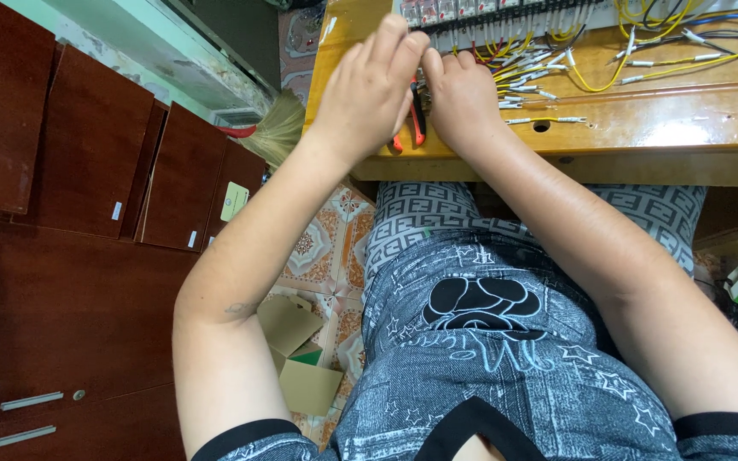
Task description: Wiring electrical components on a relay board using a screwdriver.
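Just under the half-open left hand, red-handled pliers lie beside the fisted right hand.

Yellow wooden bench carries loose wires and red-handled pliers.

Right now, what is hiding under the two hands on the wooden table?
Under the left hand and right hand, red-handled pliers poke out on the yellow wooden table. The tool's tip and what the fingers touch are covered.
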